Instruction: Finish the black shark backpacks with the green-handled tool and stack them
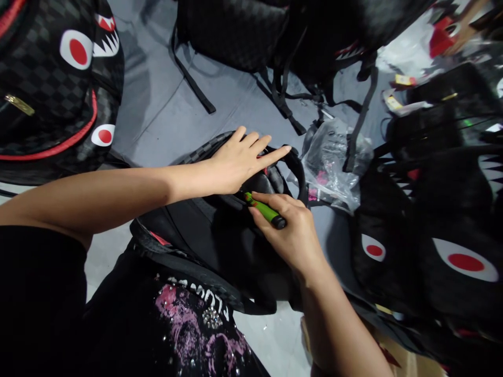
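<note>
A black backpack [251,251] with a checkered edge lies in front of me, partly over my lap. My left hand [239,165] rests on its upper part, palm down and fingers spread. Just below it, my right hand [288,225] is closed around a short green stick-shaped tool [266,211] with orange print and a black end cap. The tool's far end points at the bag beneath my left palm; its tip is hidden, so its exact kind cannot be made out. Dark folds and a black strap loop [298,173] lie right of my left fingers.
Checkered backpacks with shark eyes stand at left [47,73] and lie at right [428,251]. More black bags [236,31] with hanging straps line the far side of the grey table [157,104]. Clear plastic wrap [334,157] sits nearby. Another person's hand [459,34] shows at top right.
</note>
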A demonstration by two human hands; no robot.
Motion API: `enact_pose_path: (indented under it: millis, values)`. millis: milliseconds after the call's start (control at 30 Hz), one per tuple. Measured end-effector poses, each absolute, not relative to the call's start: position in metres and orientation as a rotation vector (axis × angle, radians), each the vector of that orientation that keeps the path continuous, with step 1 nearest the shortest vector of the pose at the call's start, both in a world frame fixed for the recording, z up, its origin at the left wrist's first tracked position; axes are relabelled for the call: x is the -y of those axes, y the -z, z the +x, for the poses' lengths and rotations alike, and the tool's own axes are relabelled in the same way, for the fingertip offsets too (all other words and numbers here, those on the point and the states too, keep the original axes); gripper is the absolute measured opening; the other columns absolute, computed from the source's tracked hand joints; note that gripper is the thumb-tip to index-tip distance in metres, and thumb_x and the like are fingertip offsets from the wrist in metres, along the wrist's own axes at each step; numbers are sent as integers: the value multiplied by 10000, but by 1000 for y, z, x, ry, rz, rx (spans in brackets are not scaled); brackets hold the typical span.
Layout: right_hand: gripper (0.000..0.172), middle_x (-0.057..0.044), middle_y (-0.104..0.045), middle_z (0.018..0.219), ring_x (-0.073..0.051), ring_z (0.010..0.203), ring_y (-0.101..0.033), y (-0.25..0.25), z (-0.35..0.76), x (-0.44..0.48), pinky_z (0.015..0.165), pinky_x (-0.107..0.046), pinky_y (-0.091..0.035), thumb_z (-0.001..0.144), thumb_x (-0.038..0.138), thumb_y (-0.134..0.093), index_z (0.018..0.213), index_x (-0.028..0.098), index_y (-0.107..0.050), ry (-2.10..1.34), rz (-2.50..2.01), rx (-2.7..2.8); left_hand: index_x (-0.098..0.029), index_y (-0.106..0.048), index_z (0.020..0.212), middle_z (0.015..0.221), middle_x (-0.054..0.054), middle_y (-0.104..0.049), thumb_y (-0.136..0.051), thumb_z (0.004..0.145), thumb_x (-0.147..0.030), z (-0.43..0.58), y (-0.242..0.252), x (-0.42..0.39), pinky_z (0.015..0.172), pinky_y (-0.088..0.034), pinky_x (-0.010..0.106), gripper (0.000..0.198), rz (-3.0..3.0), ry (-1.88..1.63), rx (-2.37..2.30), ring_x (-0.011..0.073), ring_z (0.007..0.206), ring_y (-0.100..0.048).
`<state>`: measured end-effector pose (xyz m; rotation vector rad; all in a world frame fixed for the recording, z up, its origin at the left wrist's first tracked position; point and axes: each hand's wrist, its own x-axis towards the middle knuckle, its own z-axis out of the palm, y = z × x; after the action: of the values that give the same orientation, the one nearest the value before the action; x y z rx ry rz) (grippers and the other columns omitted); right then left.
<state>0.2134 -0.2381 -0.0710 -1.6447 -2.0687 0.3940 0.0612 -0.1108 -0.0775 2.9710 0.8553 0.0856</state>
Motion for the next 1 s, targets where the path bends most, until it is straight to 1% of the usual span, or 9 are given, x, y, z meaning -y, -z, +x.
enact_pose_path:
  millis: [267,400,467,533,667,767,900,1000]
  values:
    - [184,-60,-779,1034,-252,944,-723,75,199,244,883,-425,-529,886,280,-670,1052,225,-727,-356,-1770,1911,-220,23,1607,1627,164,-256,-643,799,-430,63,84,108,1133,-125,606,1068,2933,-128,-822,432,1388,-332]
    - [180,-60,-781,1036,-241,953,-723,79,191,243,891,-406,-529,889,273,-660,1047,220,-726,-367,-1733,1851,-215,-29,1609,1605,165,-300,-628,814,-415,62,82,108,1127,-155,602,1016,2938,-145,-822,411,1378,-352]
    - [180,-71,-782,1014,-255,939,-723,79,189,242,881,-424,-524,880,275,-665,1036,213,-729,-320,-1770,1864,-210,-60,1608,1594,164,-314,-631,815,-403,61,81,109,1126,-165,595,996,2941,-133,-835,400,1372,-363]
    - [175,-76,-783,995,-266,926,-721,78,187,242,870,-437,-518,873,285,-670,1019,213,-733,-266,-1817,1882,-211,-72,1607,1594,163,-313,-637,811,-397,60,80,110,1129,-164,589,994,2948,-130,-842,397,1370,-365]
    - [182,-69,-783,1002,-259,934,-719,75,186,242,864,-418,-520,880,286,-649,1026,216,-732,-295,-1814,1883,-201,-83,1605,1591,164,-315,-629,819,-392,59,81,110,1138,-160,564,976,2951,-155,-849,389,1375,-360]
    - [186,-76,-782,972,-273,904,-716,75,184,243,852,-430,-509,872,310,-654,1008,217,-740,-197,-1899,1876,-210,-59,1607,1595,155,-315,-623,822,-388,58,81,110,1143,-151,557,982,2943,-160,-841,387,1381,-351]
    - [201,-85,-778,999,-265,923,-713,75,180,244,859,-419,-511,892,318,-623,1028,216,-731,-294,-1867,1862,-228,-2,1609,1599,142,-320,-617,819,-390,57,81,111,1142,-124,573,1015,2922,-162,-834,400,1382,-340]
    - [192,-91,-776,967,-285,906,-709,76,178,245,850,-441,-500,888,337,-633,1003,224,-737,-188,-1962,1844,-212,-33,1610,1598,151,-321,-603,825,-362,56,81,111,1142,-129,562,982,2934,-177,-836,390,1376,-347]
